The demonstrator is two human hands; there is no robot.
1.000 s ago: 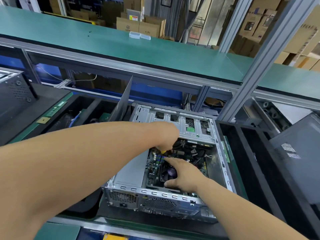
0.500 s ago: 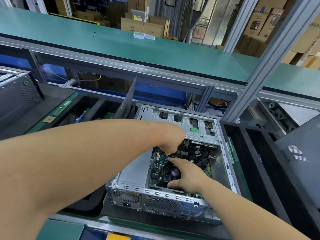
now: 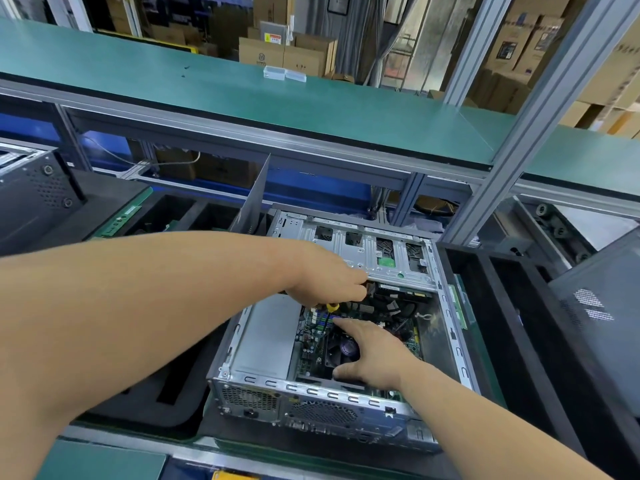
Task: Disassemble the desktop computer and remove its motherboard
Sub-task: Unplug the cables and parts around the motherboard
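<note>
The desktop computer case (image 3: pixel 311 393) lies open on its side on the bench, its rear panel toward me. Inside it are the green motherboard (image 3: pixel 308 355), a black CPU fan (image 3: pixel 346 348), a silver power supply (image 3: pixel 266 341) and, at the far end, a metal drive cage (image 3: pixel 363 251). My left hand (image 3: pixel 329 282) reaches in from the left, closed on a yellow-ended tool (image 3: pixel 332 306) that is mostly hidden under the fingers. My right hand (image 3: pixel 374 355) rests over the fan with fingers spread, its index finger touching the board just below the tool.
A black foam tray (image 3: pixel 485 306) with long slots stands right of the case, a dark case panel (image 3: pixel 602 306) beyond it. Another dark computer (image 3: pixel 31 195) sits at the far left. A grey upright panel (image 3: pixel 254 199), an aluminium post (image 3: pixel 519 133) and a green shelf (image 3: pixel 277 98) are behind.
Both hands stay at the same spot inside the case. The view has drifted slightly, so the case sits a little lower and further right in the frame.
</note>
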